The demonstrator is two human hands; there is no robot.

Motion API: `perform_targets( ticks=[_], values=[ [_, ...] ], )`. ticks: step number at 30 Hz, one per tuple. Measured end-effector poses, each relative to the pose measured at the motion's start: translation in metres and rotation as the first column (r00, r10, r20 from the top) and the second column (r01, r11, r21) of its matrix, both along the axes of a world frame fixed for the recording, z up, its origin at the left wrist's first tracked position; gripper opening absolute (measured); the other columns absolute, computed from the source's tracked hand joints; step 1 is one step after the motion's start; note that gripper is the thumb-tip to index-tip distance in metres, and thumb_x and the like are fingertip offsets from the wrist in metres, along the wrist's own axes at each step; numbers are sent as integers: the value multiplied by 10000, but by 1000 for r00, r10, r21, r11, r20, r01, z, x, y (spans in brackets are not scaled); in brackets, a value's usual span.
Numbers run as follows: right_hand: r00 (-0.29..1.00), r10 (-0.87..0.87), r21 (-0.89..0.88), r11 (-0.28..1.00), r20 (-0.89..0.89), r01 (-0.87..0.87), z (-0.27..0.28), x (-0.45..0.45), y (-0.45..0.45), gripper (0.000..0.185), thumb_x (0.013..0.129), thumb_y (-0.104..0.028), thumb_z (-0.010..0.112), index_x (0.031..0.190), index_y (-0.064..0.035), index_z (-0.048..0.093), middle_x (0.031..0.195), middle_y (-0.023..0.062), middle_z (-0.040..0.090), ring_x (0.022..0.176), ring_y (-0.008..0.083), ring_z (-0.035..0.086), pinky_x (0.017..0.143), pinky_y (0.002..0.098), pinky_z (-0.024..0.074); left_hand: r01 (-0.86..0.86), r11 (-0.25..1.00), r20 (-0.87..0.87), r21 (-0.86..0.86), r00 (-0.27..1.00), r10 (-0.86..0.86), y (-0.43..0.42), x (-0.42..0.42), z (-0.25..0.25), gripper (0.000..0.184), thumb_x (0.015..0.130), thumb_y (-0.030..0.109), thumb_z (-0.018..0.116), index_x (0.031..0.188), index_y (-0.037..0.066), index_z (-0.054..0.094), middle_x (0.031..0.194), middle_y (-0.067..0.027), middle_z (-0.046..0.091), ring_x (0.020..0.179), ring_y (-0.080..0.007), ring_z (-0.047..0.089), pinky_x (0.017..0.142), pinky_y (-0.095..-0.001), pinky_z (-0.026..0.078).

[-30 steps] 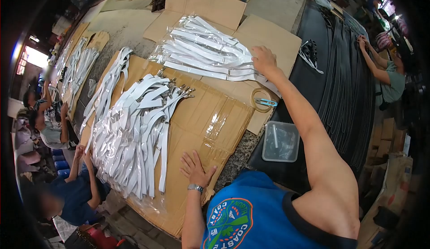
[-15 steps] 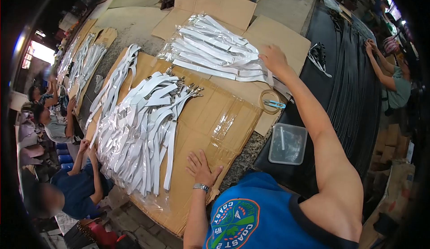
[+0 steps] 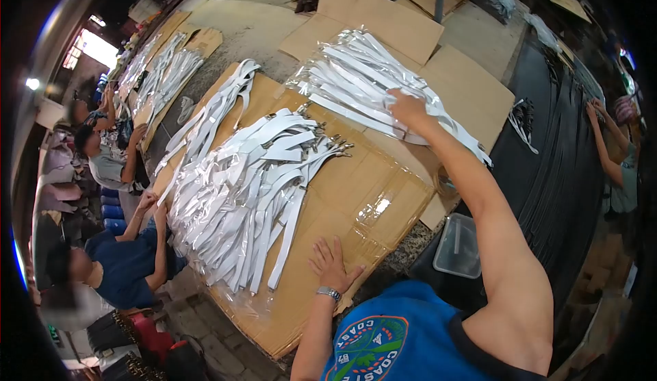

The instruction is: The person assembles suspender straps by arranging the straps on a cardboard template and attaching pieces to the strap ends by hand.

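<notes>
My left hand point(image 3: 333, 266), with a metal watch on the wrist, lies flat on the brown cardboard point(image 3: 363, 175), fingers spread. It is close to the near pile of white straps point(image 3: 239, 196), which have metal clips and clear plastic wrapping and look like suspenders. My right hand point(image 3: 409, 110) reaches to the far bundle of white straps point(image 3: 363, 80) on another cardboard sheet point(image 3: 472, 86). Its fingers are curled at the bundle's near edge and seem to grip some straps; the fingertips are partly hidden. Strap ends extend past my right forearm.
A clear plastic box point(image 3: 458, 246) and a tape roll point(image 3: 446, 181), partly behind my forearm, lie at right. Long black straps point(image 3: 547, 141) cover the right side. A person in dark blue point(image 3: 130, 264) works at left; other people stand at far left and right.
My right hand has moved from the far bundle's right end onto its near edge, and strap ends now reach farther right. The view has shifted; my left hand remains flat on the cardboard.
</notes>
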State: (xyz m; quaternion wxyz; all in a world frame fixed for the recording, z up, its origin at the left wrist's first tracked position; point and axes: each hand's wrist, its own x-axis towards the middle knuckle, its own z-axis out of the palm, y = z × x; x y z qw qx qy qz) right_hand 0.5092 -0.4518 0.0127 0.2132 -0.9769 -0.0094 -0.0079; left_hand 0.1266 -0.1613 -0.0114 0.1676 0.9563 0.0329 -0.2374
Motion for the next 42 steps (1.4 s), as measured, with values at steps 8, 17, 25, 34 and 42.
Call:
perform_targets(
  ticks=[8, 17, 25, 34, 42],
  values=[
    [1000, 7, -215, 977, 28, -1, 10, 3, -18, 225, 925, -282, 589, 1083, -145, 673, 927, 66, 712, 902, 266, 662, 871, 518, 390, 15, 1000, 28, 14, 999, -15, 1, 0, -6, 1210, 754, 749, 625, 1596, 129, 17, 1615, -293, -98, 1481, -493, -108, 1101, -714, -32],
    [893, -231, -51, 961, 385, 271, 26, -77, -57, 651, 817, -353, 742, 1391, -153, 511, 1297, 77, 552, 1235, 298, 484, 970, 552, 355, 40, 999, 43, 2, 998, -40, -1, -8, -17, 1187, 745, 737, 636, 1596, 126, 79, 1624, -273, -95, 1485, -484, -111, 1094, -722, -26],
    [943, -329, -135, 933, 48, 332, -8, -135, -120, 476, 849, -295, 688, 1272, -97, 600, 1345, 108, 521, 1322, 316, 401, 1020, 546, 292, -14, 1000, -13, -25, 1000, 14, -3, 0, -1, 1196, 750, 712, 645, 1600, 148, 19, 1622, -257, -144, 1486, -450, -166, 1081, -718, -85],
    [938, -114, -278, 937, 328, 211, 42, -104, -133, 336, 873, -34, 548, 1167, -170, 639, 1005, 66, 638, 990, 255, 622, 992, 583, 361, -29, 998, 49, -53, 998, 31, -1, -3, 3, 1179, 750, 708, 652, 1601, 156, 49, 1633, -240, -119, 1495, -443, -136, 1109, -690, -65],
    [975, 21, -491, 866, 222, 93, -4, -125, -166, 547, 854, -64, 594, 1376, -219, 538, 1127, 64, 578, 1082, 271, 571, 994, 555, 376, -25, 999, 47, -45, 999, 28, -4, -1, 3, 1181, 753, 708, 655, 1602, 162, 42, 1631, -239, -129, 1494, -443, -140, 1101, -699, -72]
  ],
)
